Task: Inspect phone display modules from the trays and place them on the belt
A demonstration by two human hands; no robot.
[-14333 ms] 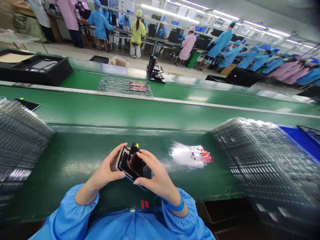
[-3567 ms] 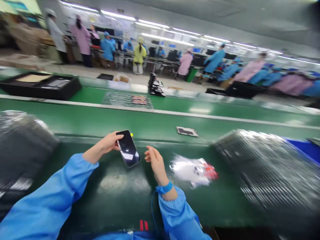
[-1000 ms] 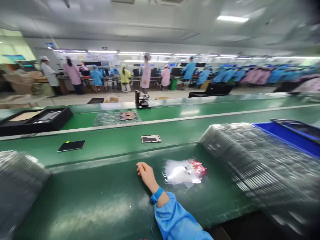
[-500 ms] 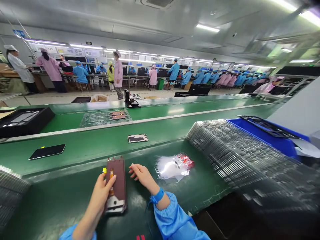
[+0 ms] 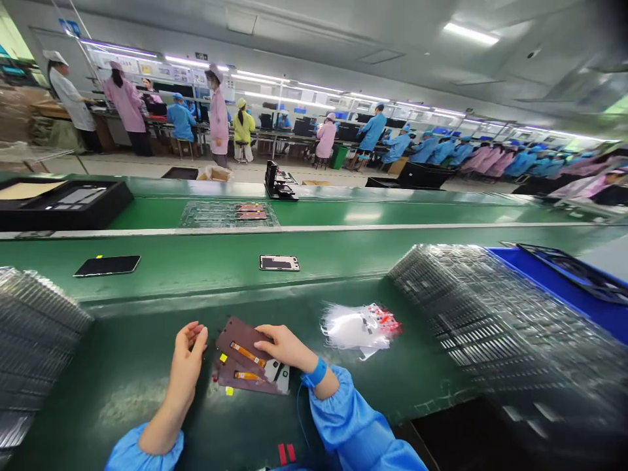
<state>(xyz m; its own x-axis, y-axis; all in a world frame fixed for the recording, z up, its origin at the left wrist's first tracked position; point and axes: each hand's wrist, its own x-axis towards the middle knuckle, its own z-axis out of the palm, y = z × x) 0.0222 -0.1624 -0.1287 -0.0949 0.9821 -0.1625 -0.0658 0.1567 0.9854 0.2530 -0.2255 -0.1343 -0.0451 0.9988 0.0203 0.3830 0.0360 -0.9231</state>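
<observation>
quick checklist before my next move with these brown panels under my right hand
1. Right hand on the brown-backed phone display panels: ok, resting on top.
2. Left hand apart from the panels: ok, raised beside them.
3. Panels squared into one neat stack: not ok, they lie fanned and overlapping.
4. Orange flex strips undamaged: cannot tell, too small to judge.
5. Clear plastic bag bundle apart from the panels: ok, a gap shows between them.

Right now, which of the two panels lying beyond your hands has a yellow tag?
The black panel on the left; the silver-rimmed panel to its right shows no tag.
</observation>
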